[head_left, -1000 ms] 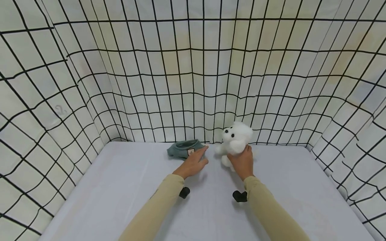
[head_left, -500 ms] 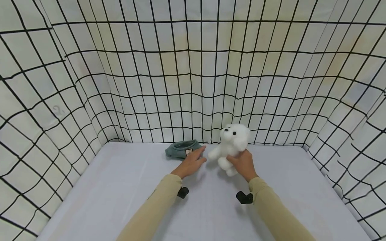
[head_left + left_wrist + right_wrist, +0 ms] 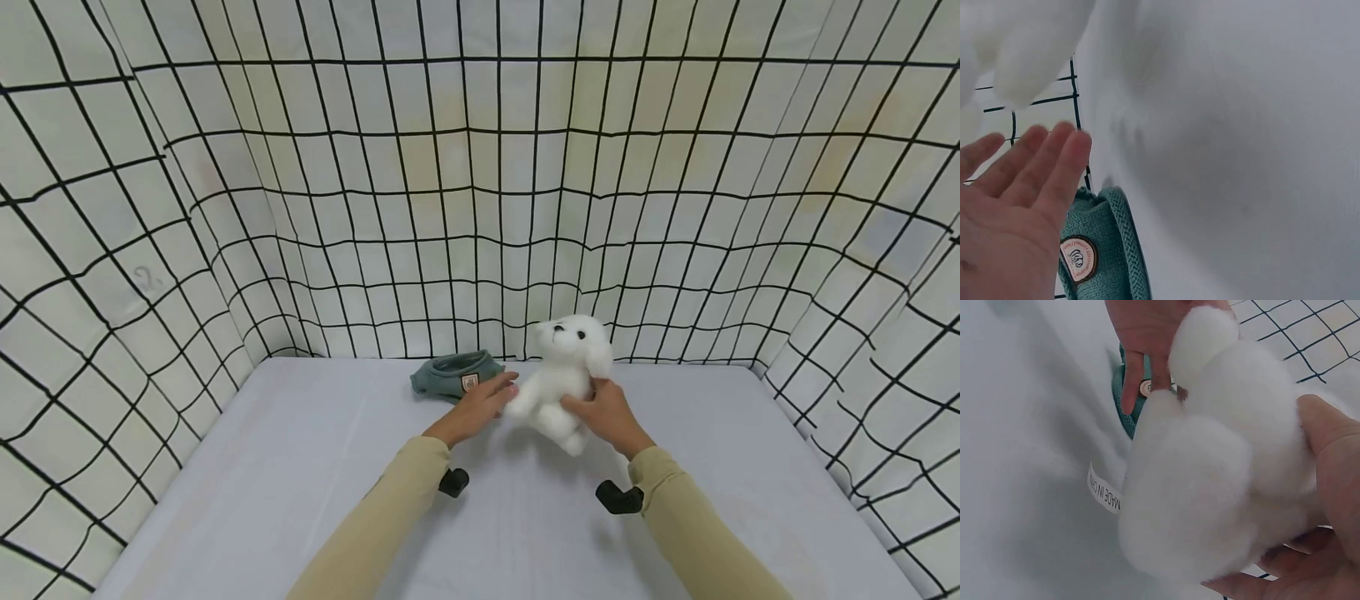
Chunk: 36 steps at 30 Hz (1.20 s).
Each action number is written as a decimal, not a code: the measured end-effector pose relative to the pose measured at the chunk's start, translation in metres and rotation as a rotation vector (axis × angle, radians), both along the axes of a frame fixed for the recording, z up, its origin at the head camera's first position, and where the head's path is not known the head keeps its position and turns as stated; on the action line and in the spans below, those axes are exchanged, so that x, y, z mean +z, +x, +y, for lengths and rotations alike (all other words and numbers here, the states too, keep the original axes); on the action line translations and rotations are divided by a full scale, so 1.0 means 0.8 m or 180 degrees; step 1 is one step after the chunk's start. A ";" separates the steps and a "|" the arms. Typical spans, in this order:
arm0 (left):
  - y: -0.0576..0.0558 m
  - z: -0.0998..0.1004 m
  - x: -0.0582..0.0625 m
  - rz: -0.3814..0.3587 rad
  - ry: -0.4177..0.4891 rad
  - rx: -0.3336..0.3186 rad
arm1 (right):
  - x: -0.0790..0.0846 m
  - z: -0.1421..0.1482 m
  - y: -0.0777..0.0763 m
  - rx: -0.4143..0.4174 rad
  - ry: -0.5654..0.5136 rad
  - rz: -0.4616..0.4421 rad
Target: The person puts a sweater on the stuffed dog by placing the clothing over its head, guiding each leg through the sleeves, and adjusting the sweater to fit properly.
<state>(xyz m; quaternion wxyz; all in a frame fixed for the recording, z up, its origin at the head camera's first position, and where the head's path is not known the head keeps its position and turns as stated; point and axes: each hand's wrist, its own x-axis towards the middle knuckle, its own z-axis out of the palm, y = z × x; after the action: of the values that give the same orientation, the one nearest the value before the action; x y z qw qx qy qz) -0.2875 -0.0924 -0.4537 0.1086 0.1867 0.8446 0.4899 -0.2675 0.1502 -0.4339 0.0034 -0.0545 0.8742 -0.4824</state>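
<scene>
A white plush dog [image 3: 558, 382] with black eyes and nose is held by my right hand [image 3: 613, 417], whose thumb and fingers grip its body from the right. It leans with its legs toward the near left; a "MADE IN CHINA" tag [image 3: 1104, 490] hangs from it in the right wrist view. My left hand [image 3: 474, 408] has its fingers extended beside the dog's paw; whether they touch cannot be told. Just beyond that hand lies a teal knitted garment [image 3: 441, 377], partly covered by it, with a small round-edged patch [image 3: 1079, 259] visible in the left wrist view.
A white-covered table [image 3: 262, 467] spreads beneath the hands. Black grid netting [image 3: 517, 208] over white sheeting encloses the back and both sides. A black device [image 3: 621, 497] sits under the right wrist, and a similar black part [image 3: 453, 482] under the left.
My right hand has brought the plush dog leftward and nearer to me, so its paw now meets the left hand in the head view. The left hand and garment stay nearly in place.
</scene>
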 end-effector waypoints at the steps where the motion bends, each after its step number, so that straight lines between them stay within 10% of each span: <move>1: 0.000 0.001 0.000 -0.0074 0.0066 -0.0030 | 0.001 0.000 0.000 0.0019 -0.0009 -0.0019; 17: 0.007 0.013 0.007 -0.0694 0.0818 -0.0564 | 0.006 0.005 0.000 0.0355 -0.0548 -0.0089; 25: 0.010 0.014 -0.002 -0.0530 0.0713 -0.0407 | 0.004 0.008 0.002 0.0285 -0.0778 -0.0334; 36: 0.013 0.010 -0.005 -0.0229 0.0403 -0.0333 | -0.002 0.022 0.009 0.1101 -0.0671 -0.0845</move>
<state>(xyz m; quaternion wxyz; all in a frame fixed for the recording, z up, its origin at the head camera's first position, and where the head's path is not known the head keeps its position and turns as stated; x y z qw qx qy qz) -0.2771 -0.0843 -0.4574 0.1524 0.2193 0.7966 0.5423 -0.2599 0.1674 -0.4356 0.1951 -0.1396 0.7886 -0.5662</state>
